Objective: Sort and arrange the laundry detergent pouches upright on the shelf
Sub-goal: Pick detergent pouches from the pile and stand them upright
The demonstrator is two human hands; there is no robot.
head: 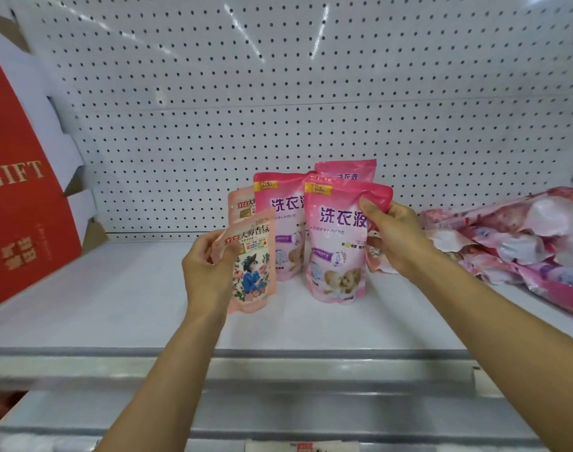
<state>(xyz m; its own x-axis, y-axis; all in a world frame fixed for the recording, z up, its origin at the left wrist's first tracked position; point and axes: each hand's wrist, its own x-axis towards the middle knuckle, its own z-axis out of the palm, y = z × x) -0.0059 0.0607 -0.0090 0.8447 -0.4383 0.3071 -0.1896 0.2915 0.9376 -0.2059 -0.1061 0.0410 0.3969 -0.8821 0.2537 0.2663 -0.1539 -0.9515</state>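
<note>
Pink detergent pouch [335, 246] at frame centre stands on the white shelf [115, 305]; my right hand [396, 236] pinches its top corner, likely steadying it upright. My left hand [206, 265] grips a peach pouch [252, 272]. Unsorted pouches [523, 236] lie at right; perforated backboard [278, 93] behind.

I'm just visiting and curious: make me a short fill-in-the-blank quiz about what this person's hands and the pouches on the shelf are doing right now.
1. The left hand holds a peach pouch showing a figure in a ____ hat.
2. The right hand grips the front pink pouch at its top ____ corner.
3. At the shelf's left stands a ____ gift box.
4. The heap of pouches lies on the ____ side.

Missing words: blue; right; red; right
</note>
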